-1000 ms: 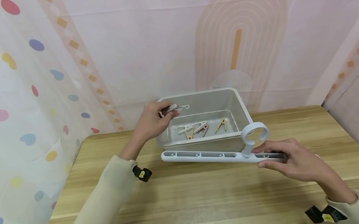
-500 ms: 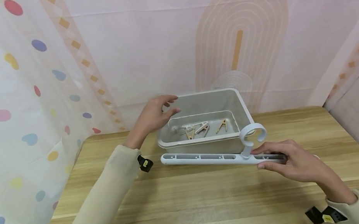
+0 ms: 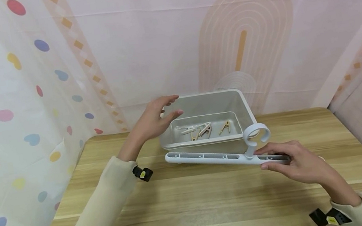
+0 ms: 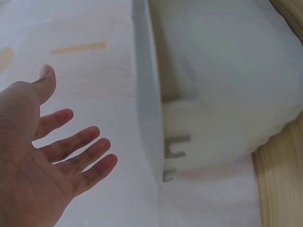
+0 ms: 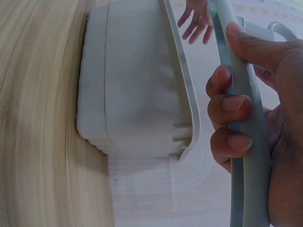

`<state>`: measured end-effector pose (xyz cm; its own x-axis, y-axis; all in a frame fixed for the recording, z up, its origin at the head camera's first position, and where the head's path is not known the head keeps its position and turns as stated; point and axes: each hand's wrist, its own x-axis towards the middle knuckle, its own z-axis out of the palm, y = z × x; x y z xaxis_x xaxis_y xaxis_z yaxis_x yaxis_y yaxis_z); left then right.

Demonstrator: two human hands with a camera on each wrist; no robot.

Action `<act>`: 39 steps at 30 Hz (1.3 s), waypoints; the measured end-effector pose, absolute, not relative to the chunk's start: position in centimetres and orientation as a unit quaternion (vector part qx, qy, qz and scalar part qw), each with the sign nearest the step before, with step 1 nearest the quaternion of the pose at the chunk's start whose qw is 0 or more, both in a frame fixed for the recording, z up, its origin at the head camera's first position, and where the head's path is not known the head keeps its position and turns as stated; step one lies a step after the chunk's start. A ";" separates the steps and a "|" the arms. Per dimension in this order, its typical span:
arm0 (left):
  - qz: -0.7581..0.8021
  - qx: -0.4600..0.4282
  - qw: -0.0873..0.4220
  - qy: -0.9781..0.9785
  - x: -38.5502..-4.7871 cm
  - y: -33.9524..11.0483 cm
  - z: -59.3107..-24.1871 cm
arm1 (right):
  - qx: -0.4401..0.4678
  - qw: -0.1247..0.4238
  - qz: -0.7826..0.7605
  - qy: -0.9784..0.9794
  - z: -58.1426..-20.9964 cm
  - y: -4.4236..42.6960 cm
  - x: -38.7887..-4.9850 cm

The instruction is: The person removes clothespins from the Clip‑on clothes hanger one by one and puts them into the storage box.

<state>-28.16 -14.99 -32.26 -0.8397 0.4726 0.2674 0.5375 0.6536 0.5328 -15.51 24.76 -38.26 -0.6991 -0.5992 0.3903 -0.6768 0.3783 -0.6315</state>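
My right hand [image 3: 299,165] grips one end of a pale blue, bar-shaped clothes hanger [image 3: 206,158] with a C-shaped hook [image 3: 255,129] standing up from it. In the right wrist view, curled fingers [image 5: 230,104] wrap the hanger bar [image 5: 255,156]. The bar slants in front of an off-white plastic bin [image 3: 245,107]. Over the bin's left rim hovers my left hand [image 3: 153,120], fingers spread, holding nothing; the left wrist view shows that bare palm [image 4: 47,179] too. Several small clothespins, white ones [image 3: 204,128] and a tan one [image 3: 224,127], lie on the bin floor.
The bin stands on a wooden table [image 3: 196,209] near its back edge. A patterned curtain [image 3: 142,48] hangs right behind the table and along its left side. Black straps with cameras [image 3: 143,173] sit on both wrists.
A second ago my left hand held a few clothespins; half a second ago it was empty. It has since shifted little. My right hand and the hanger stay nearly still.
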 end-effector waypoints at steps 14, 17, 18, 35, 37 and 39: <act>-0.324 -0.327 0.112 -0.881 -22.2 -14.8 -31.8 | 0.383 0.051 0.396 -0.833 -38.4 24.5 -16.1; -0.324 -0.332 0.119 -0.878 -20.9 -14.3 -32.1 | 0.387 0.059 0.394 -0.832 -38.5 24.4 -16.2; -0.325 -0.334 0.123 -0.876 -20.5 -14.1 -32.2 | 0.387 0.061 0.394 -0.832 -38.6 24.4 -16.3; -0.261 -0.397 0.160 -0.865 -15.5 -11.4 -36.2 | 0.368 0.042 0.371 -0.851 -38.7 23.6 -16.4; -0.249 -0.407 0.165 -0.863 -15.4 -11.4 -36.8 | 0.367 0.035 0.366 -0.854 -38.8 23.5 -16.4; -0.242 -0.416 0.171 -0.860 -15.2 -11.3 -37.4 | 0.365 0.024 0.362 -0.857 -38.9 23.5 -16.4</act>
<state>-15.23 -11.34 -37.38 -0.5956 0.6320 0.4958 0.7978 0.5373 0.2734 -16.35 23.50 -38.91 -0.7319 -0.6091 0.3055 -0.6436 0.4707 -0.6035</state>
